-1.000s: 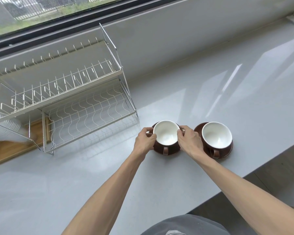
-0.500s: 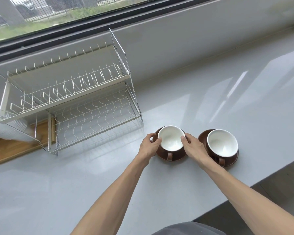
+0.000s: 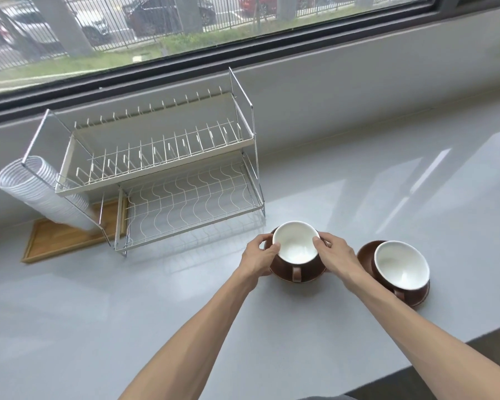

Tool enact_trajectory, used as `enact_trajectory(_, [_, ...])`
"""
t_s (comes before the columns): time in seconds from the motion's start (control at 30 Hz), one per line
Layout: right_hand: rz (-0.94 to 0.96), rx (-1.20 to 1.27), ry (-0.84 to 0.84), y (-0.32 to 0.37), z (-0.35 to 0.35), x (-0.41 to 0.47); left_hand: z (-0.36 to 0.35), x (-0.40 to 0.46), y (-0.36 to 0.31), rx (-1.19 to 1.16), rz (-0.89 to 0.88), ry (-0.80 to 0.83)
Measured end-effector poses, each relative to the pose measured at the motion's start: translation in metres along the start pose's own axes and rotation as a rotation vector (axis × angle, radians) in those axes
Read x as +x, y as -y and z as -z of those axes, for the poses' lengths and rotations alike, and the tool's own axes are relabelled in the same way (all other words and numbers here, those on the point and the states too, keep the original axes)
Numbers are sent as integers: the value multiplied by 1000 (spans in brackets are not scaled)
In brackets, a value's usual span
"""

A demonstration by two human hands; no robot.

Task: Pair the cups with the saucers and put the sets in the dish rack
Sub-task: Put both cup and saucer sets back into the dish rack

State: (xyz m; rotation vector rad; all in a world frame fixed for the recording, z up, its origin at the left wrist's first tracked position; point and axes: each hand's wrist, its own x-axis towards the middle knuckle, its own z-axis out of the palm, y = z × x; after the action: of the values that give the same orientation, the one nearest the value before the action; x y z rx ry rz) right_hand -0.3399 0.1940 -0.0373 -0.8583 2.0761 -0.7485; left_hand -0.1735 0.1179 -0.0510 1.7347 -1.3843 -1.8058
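A brown cup with a white inside (image 3: 296,243) sits on a brown saucer (image 3: 309,275), handle toward me. My left hand (image 3: 257,256) grips the saucer's left rim, thumb against the cup. My right hand (image 3: 337,255) grips the right rim, thumb on the cup's edge. The set looks lifted slightly off the grey counter (image 3: 70,327). A second brown cup (image 3: 400,265) on its saucer (image 3: 365,251) stands on the counter to the right. The two-tier wire dish rack (image 3: 168,174) stands left of the held set, both tiers bare.
A stack of white ribbed plastic cups (image 3: 41,192) leans against the rack's left end over a wooden tray (image 3: 67,235). A wall and window run behind the rack. The counter's front edge (image 3: 433,356) drops off at the lower right.
Both hands have tightened round the left cup-and-saucer set and raised it a little. The view has tilted up, showing more of the rack and window.
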Motion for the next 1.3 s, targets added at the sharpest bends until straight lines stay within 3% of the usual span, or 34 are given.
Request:
enact_trajectory(0.63, [210,-18,148,115,-60,2,116,-30,-16,-166,-61,-272])
enact_trajectory(1.3, [275,-79,160,189,-93,79,161,44,-67,-248,-39,-317])
